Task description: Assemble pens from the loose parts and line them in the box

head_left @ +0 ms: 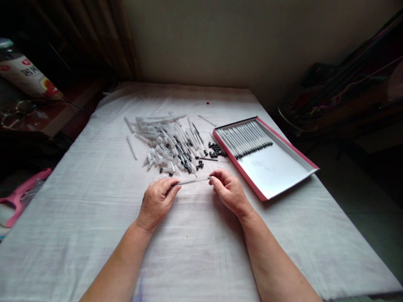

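Note:
My left hand (159, 200) and my right hand (228, 188) rest on the white cloth and pinch the two ends of one thin clear pen tube (192, 181), held level between them. Just beyond the hands lies a heap of clear pen barrels and caps (165, 142), with black refills and small black end pieces (215, 149) scattered at its right side. To the right stands a red-rimmed tray (277, 172) with a row of assembled pens (245, 138) lined up at its far end.
The white cloth covers the table (94, 235). A pink plastic object (19, 195) sits off the left edge. A printed can (28, 75) and clutter stand at far left, cables and dark items at the right. A wall closes the back.

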`<state>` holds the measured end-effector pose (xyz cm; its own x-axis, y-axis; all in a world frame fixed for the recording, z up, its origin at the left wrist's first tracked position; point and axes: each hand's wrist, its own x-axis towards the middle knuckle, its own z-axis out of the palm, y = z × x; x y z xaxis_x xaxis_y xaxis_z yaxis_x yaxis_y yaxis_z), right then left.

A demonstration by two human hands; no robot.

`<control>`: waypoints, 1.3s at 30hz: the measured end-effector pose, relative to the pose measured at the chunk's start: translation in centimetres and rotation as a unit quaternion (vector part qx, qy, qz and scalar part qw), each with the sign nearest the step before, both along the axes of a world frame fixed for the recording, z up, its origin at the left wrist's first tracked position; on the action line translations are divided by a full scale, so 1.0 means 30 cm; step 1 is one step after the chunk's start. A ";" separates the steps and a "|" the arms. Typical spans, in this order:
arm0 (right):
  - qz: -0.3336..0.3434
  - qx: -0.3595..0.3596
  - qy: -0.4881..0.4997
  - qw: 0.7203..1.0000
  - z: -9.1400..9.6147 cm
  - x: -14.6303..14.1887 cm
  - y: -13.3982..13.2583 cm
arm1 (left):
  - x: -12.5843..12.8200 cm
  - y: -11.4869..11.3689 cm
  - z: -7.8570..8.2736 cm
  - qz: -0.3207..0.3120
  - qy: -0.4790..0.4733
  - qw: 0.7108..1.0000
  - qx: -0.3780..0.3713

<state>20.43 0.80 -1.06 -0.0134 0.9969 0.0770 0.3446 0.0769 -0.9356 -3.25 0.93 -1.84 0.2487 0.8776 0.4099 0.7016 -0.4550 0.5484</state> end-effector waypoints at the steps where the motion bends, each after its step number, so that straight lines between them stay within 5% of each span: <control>1: -0.003 -0.001 -0.007 1.000 0.003 -0.001 0.000 | 0.000 0.000 0.000 0.000 -0.002 1.000 -0.003; 7: -0.011 -0.015 -0.004 1.000 0.020 -0.008 0.003 | 0.008 -0.005 0.006 0.008 -0.048 0.999 -0.019; 15: -0.038 -0.056 0.119 0.991 0.024 -0.015 0.008 | 0.006 -0.004 0.014 0.007 -0.028 0.998 -0.047; 27: -0.026 -0.052 0.120 0.991 0.008 -0.018 0.011 | 0.018 -0.003 0.020 0.021 -0.107 0.991 -0.076; 35: 0.099 0.037 -0.067 0.992 0.004 -0.047 -0.018 | 0.025 0.002 0.014 -0.039 -0.078 0.993 -0.074; 39: 0.116 0.073 -0.147 0.980 0.011 -0.042 -0.019 | -0.007 0.028 0.004 0.023 -0.111 0.991 -0.076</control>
<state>19.17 0.25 -0.74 -0.2819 0.9428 0.1778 0.5549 0.3114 -0.7715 -3.45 1.76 -1.72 0.1254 0.9418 0.3118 0.5736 -0.3252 0.7518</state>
